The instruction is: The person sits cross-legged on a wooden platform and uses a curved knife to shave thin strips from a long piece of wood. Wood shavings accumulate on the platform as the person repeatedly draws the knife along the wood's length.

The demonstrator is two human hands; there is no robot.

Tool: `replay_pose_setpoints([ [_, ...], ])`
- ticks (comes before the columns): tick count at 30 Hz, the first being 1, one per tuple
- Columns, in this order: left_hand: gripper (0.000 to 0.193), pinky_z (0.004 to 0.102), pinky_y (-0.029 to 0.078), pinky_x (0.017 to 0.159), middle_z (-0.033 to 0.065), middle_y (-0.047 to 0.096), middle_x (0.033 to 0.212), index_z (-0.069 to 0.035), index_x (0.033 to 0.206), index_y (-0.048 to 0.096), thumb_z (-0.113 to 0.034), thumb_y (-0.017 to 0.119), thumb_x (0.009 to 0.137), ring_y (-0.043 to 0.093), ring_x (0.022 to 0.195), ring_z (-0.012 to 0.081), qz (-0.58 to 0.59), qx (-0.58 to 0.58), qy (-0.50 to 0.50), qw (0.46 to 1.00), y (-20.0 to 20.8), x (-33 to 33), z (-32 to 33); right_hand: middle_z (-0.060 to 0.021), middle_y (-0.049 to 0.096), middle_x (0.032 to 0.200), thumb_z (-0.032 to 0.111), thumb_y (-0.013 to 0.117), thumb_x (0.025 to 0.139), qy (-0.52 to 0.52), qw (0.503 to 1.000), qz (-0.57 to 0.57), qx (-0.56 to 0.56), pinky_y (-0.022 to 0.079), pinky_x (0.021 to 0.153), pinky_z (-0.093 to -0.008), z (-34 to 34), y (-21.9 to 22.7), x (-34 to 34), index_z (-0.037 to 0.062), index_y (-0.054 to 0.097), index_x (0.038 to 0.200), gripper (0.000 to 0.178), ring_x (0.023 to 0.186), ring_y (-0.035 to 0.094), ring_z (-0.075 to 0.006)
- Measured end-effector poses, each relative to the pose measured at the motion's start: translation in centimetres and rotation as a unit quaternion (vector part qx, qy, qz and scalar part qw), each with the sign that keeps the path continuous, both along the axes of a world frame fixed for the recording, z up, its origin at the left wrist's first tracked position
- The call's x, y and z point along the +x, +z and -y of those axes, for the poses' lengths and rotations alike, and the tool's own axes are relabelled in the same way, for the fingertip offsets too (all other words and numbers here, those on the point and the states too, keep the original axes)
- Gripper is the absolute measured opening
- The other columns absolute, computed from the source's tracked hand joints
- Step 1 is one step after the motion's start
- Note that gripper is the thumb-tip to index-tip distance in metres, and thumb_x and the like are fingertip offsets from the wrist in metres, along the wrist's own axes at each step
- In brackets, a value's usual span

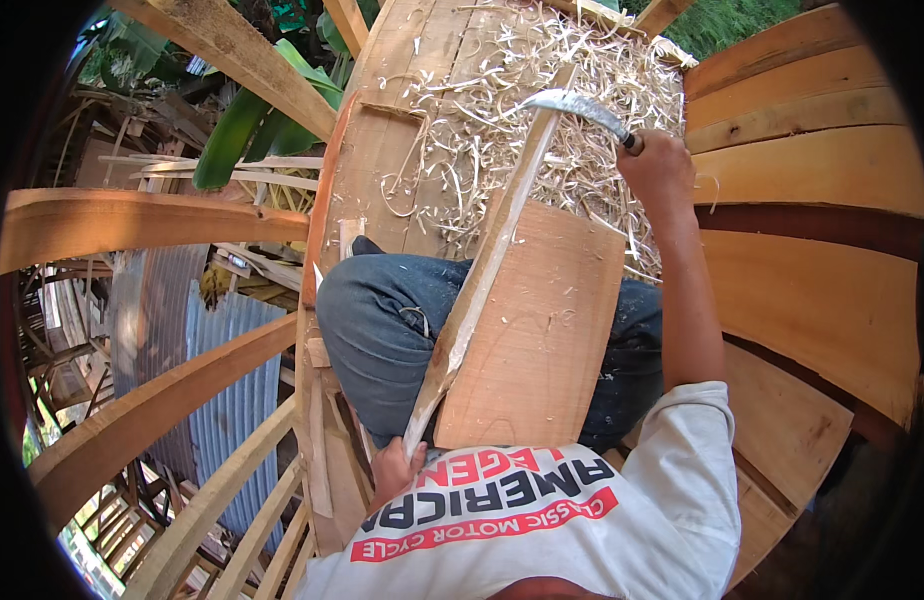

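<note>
My left hand (394, 470) grips the near end of a long, pale wooden stick (482, 265) close to my chest. The stick runs up and away across a flat wooden board (552, 340) that rests on my lap, over dark jeans. My right hand (660, 170) is stretched out and closed on the handle of a curved metal blade (577, 106). The blade's tip meets the far end of the stick. A thick pile of pale wood shavings (542, 90) lies beyond the stick on the planks.
I sit inside a curved hull of wooden planks (812, 170), with bent wooden ribs (152, 405) on the left. Corrugated metal sheets (222, 350) and scrap timber lie below on the left. Green leaves (252, 110) hang at the top left.
</note>
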State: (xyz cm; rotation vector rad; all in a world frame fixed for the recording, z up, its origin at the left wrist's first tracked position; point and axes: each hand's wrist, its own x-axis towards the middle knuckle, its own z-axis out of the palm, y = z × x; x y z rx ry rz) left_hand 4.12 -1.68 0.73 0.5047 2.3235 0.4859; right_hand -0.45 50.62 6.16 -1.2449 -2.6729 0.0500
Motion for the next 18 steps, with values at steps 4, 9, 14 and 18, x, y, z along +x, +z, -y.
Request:
replay_pose_setpoints([
  [4, 0.046, 0.0496, 0.044, 0.055, 0.0256, 0.056, 0.062, 0.000, 0.072, 0.053, -0.044, 0.061, 0.082, 0.058, 0.063, 0.0453, -0.012, 0.035, 0.002, 0.999, -0.3, -0.2, 0.4, -0.0251, 0.065, 0.089, 0.026, 0.055, 0.077, -0.149, 0.985, 0.040, -0.076, 0.050, 0.077, -0.0461, -8.2, -0.6, 0.7, -0.0009, 0.068, 0.085, 0.030, 0.086, 0.062, -0.0414],
  [9, 0.043, 0.0482, 0.046, 0.056, 0.0233, 0.058, 0.062, 0.000, 0.072, 0.054, -0.041, 0.064, 0.080, 0.059, 0.062, 0.0424, -0.025, 0.057, 0.001, 0.998, -1.3, 0.3, 1.2, -0.0270, 0.063, 0.080, 0.026, 0.055, 0.076, -0.186, 0.976, 0.018, -0.112, 0.048, 0.073, -0.0448, -9.0, -5.1, 6.8, -0.0034, 0.067, 0.082, 0.032, 0.080, 0.062, -0.0424],
  [14, 0.043, 0.0474, 0.045, 0.055, 0.0239, 0.057, 0.062, 0.000, 0.071, 0.054, -0.040, 0.064, 0.081, 0.058, 0.061, 0.0431, -0.011, 0.051, -0.002, 0.999, -0.8, -0.2, 0.6, -0.0221, 0.059, 0.062, 0.031, 0.063, 0.083, -0.170, 0.966, -0.112, -0.158, 0.045, 0.061, -0.0428, -3.7, -10.0, 11.2, -0.0049, 0.062, 0.071, 0.037, 0.061, 0.060, -0.0379],
  [18, 0.042, 0.0481, 0.044, 0.054, 0.0255, 0.056, 0.063, 0.001, 0.071, 0.053, -0.038, 0.063, 0.082, 0.057, 0.062, 0.0447, -0.015, 0.050, 0.007, 0.999, -0.6, 0.1, 0.5, -0.0168, 0.054, 0.053, 0.027, 0.065, 0.082, -0.087, 0.962, -0.214, -0.149, 0.041, 0.053, -0.0404, -0.4, -7.4, 8.1, -0.0020, 0.059, 0.066, 0.034, 0.049, 0.052, -0.0336],
])
